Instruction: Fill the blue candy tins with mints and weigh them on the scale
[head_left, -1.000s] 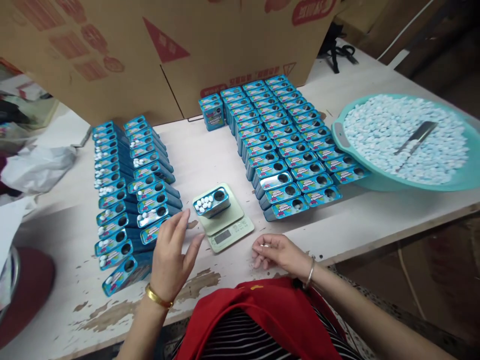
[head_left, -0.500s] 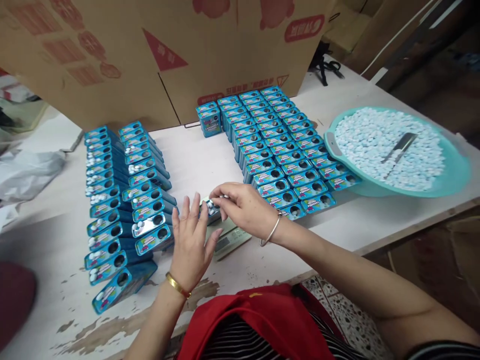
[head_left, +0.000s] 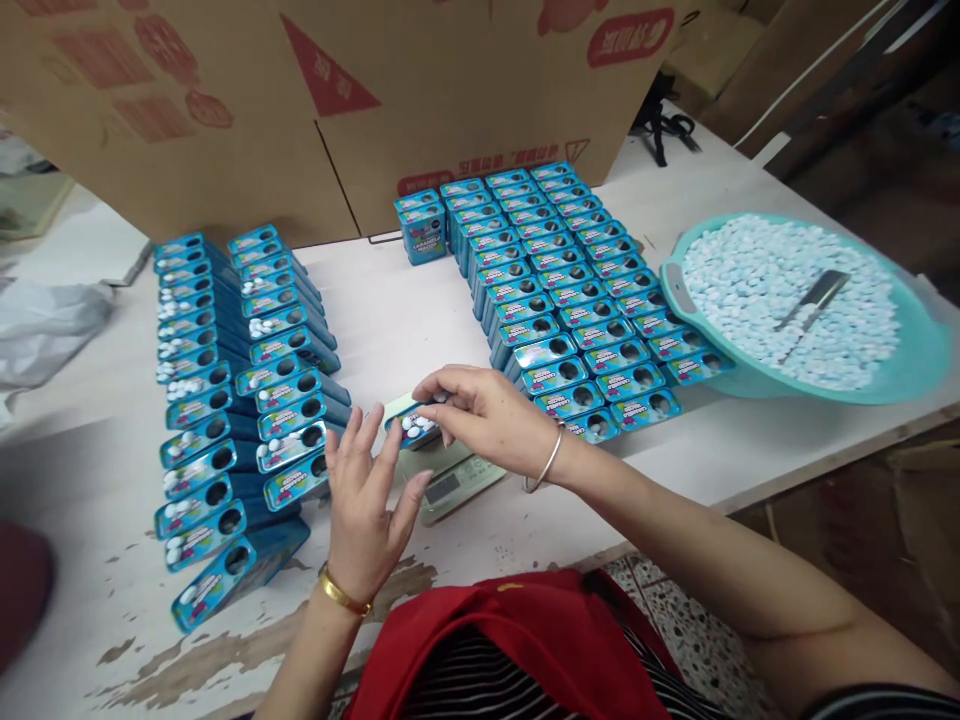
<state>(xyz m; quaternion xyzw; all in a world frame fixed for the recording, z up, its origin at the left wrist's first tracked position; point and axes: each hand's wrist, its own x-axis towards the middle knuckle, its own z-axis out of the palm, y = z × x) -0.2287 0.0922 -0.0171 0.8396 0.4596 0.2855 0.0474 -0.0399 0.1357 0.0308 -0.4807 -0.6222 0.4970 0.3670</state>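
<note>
A blue tin [head_left: 411, 428] with several white candies on its top stands on a pale green scale [head_left: 465, 484] between my hands. My right hand [head_left: 487, 415] reaches over the tin's right end, thumb and fingertips pinched together; what they hold is too small to make out. Just left of the tin, my left hand [head_left: 369, 500] has its fingers spread and holds nothing. Rows of blue tins [head_left: 196, 440] on the left carry small white candies on many of their lids. More blue tins [head_left: 574, 287] stand in tight rows on the right.
A turquoise basin [head_left: 926, 340] full of pale candies, with a metal scoop [head_left: 814, 300] on them, stands at the right. Behind the tins rises a large cardboard box [head_left: 247, 90]. A plastic bag [head_left: 52, 325] lies at the far left, and black straps [head_left: 664, 130] lie at the back right.
My left hand has shifted slightly left and down, away from the tin, uncovering more of its top and the scale. My right hand stays pinched at the tin. The view has shifted slightly.
</note>
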